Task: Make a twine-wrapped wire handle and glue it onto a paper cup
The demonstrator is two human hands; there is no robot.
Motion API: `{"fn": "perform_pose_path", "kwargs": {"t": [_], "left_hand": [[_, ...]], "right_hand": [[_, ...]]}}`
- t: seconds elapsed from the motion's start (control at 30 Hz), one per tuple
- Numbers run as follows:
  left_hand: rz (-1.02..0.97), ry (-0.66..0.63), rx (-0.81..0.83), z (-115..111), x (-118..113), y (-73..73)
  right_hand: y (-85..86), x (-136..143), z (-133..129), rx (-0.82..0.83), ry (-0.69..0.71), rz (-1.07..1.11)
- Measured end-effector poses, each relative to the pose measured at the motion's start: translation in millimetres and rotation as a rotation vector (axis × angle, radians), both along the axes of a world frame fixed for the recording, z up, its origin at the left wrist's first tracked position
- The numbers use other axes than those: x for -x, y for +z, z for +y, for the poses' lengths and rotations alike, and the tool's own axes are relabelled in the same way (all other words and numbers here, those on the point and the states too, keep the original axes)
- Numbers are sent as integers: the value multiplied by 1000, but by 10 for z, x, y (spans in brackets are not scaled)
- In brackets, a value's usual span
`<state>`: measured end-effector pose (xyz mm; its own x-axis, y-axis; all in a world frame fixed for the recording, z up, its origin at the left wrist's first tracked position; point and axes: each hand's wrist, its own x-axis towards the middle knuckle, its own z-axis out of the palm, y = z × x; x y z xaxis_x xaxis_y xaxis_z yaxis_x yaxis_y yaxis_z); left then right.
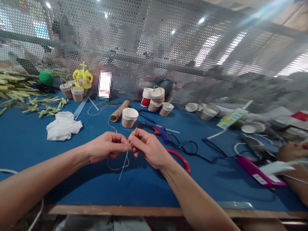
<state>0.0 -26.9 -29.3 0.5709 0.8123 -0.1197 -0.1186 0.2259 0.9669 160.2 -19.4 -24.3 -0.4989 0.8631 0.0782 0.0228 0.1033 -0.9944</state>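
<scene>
My left hand (107,147) and my right hand (149,149) meet above the blue table, both closed in a pinch on a length of twine (123,165). A thin twisted end of it dangles below the fingertips, and a loose loop hangs beside it. The part between the fingers is mostly hidden. Just beyond my hands stands a small paper cup (129,118), its lower part wrapped in brown twine. Against its left side lies a roll of twine (120,111), from which a strand runs toward my left hand.
A glue gun (161,132) with a black cord lies past my right hand. White cloth (63,126) sits at left, near a yellow crown (83,78) and more cups. A purple power strip (260,172) and another person's hand (290,152) are at right. Perforated metal (147,40) closes the back.
</scene>
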Motion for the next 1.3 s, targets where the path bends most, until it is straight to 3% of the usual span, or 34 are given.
{"fn": "perform_pose_path", "kwargs": {"t": [0.23,0.4,0.53,0.77,1.0,1.3], "left_hand": [[255,52,-250,39,26,-34],[338,95,-287,36,18,-23],[328,113,-300,21,6,-16],[178,50,-159,16,5,-14],[200,91,-189,22,8,1],[194,84,-203,17,31,-11]], "right_hand": [[-24,4,23,-176,-78,-161],[-11,16,11,-250,-123,-257],[-20,25,10,-260,-146,-268],[-49,-1,37,-94,-7,-104],[-60,1,52,-203,-98,-189],[-8,9,27,-282,-118,-292]]}}
